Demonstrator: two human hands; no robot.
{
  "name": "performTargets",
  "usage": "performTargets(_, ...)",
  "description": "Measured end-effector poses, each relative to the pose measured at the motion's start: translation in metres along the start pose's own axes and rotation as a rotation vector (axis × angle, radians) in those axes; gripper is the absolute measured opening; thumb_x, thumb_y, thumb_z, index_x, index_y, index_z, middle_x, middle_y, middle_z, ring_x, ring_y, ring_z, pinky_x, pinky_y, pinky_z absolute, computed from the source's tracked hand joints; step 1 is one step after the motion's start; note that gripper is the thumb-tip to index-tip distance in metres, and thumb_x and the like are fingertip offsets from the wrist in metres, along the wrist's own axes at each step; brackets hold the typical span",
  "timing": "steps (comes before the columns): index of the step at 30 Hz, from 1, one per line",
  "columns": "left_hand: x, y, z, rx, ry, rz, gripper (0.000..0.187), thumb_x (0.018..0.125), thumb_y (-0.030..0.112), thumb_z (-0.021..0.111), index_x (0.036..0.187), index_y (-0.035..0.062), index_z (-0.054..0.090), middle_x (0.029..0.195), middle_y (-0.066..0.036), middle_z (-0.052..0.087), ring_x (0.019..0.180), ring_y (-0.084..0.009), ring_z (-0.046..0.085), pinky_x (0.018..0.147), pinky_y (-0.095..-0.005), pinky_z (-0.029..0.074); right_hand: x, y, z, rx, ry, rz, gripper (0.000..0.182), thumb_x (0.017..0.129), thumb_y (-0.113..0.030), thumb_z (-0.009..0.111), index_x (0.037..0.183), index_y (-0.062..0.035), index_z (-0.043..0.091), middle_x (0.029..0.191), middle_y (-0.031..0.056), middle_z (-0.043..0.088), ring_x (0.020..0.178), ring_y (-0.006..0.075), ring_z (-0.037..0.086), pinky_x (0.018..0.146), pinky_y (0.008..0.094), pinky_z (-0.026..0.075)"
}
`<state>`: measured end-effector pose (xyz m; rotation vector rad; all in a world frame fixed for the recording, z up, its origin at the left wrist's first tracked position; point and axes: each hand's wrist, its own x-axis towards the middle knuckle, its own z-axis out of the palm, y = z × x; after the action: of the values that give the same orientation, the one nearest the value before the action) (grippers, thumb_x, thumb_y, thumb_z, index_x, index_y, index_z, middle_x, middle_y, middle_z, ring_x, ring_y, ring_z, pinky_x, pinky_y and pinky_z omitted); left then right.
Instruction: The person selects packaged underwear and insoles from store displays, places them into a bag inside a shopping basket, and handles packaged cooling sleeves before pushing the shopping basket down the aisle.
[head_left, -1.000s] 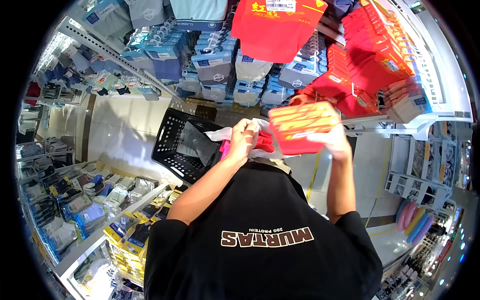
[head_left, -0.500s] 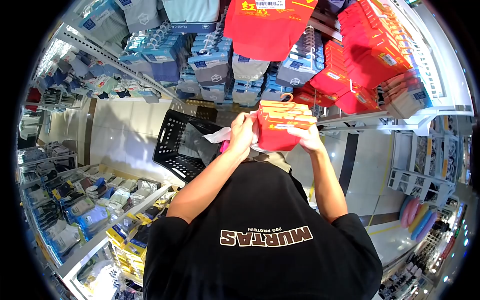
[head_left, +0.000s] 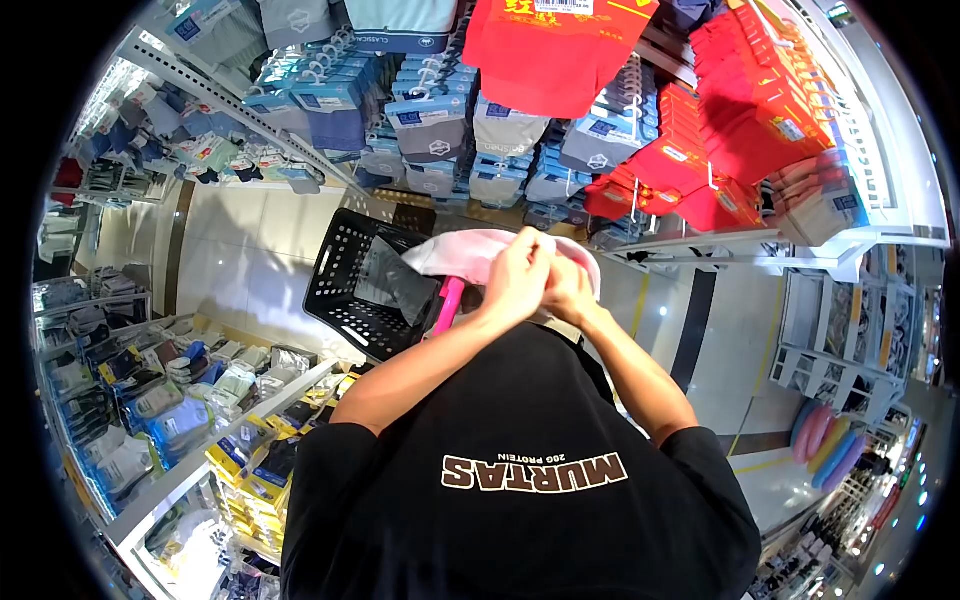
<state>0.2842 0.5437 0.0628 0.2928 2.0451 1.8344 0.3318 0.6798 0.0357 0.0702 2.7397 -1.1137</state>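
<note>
My left hand is closed on a pale pink-and-white cloth, just in front of my chest. My right hand is closed against it, with the same cloth curving behind its fingers; the exact grip of both hands is partly hidden. One end of the cloth reaches left over the rim of a black perforated shopping basket. A bright pink bar slants below the cloth, beside my left wrist. Inside the basket lies a grey, see-through-looking package.
Ahead, red packs and blue-grey carded packs hang on hooks. A white rack rail runs at right. Shelves of packaged goods stand at left. Colourful rings hang far right.
The red-and-orange pack that was between my hands no longer shows there. My right hand has come in beside my left, and more of the pink-and-white cloth is visible, spread out.
</note>
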Motion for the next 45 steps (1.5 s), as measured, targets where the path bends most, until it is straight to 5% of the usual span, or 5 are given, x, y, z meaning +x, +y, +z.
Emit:
performTargets(11,-0.007,0.037,-0.039,-0.033,0.018,0.113,0.024,0.102,0.023,0.054,0.089,0.0026,0.054,0.069,0.000,0.052,0.061,-0.0063,0.048,0.054,-0.0246,0.039,0.039,-0.001,0.014,-0.079,-0.096,0.142,0.048,0.078,-0.032,0.072,0.119,-0.0086,0.059,0.113,0.0190,0.066,0.106,0.0362,0.063,0.086,0.0439,0.049)
performTargets(18,-0.001,0.061,-0.086,-0.304,0.170,0.065,0.021,0.102,0.018,0.054,0.088,0.0026,0.055,0.066,0.002,0.054,0.058,-0.0055,0.050,0.052,-0.0234,0.041,-0.001,-0.094,-0.053,0.215,0.050,-0.138,0.065,0.079,-0.008,0.075,0.137,0.0020,0.048,0.129,0.0188,0.059,0.123,0.0296,0.056,0.105,0.0365,0.043)
performTargets(27,-0.005,0.067,-0.138,-0.460,0.466,0.139,0.016,0.102,0.014,0.054,0.090,0.0036,0.056,0.069,-0.001,0.057,0.056,-0.0073,0.052,0.052,-0.0228,0.044,-0.002,-0.098,-0.067,0.400,0.146,-0.269,0.039,0.083,-0.006,0.075,0.119,-0.0013,0.063,0.108,0.0111,0.068,0.092,0.0185,0.066,0.085,0.0311,0.053)
performTargets(38,-0.023,-0.036,-0.201,-0.537,0.915,-0.186,0.017,0.101,0.017,0.054,0.089,0.0052,0.054,0.073,-0.004,0.059,0.058,-0.0108,0.056,0.046,-0.0256,0.043,-0.009,-0.071,0.007,0.215,-0.227,-0.129,0.041,0.086,-0.024,0.071,0.123,-0.0059,0.062,0.112,0.0135,0.066,0.104,0.0295,0.064,0.092,0.0392,0.051)
performTargets(45,-0.024,-0.200,-0.208,-0.354,0.992,-0.335,0.017,0.099,0.016,0.056,0.088,0.0027,0.059,0.078,-0.004,0.060,0.069,-0.0118,0.056,0.063,-0.0290,0.048,0.007,-0.095,0.022,0.012,-0.462,-0.355,0.054,0.088,-0.028,0.069,0.138,-0.0168,0.051,0.147,0.0128,0.041,0.134,0.0346,0.041,0.109,0.0441,0.038)
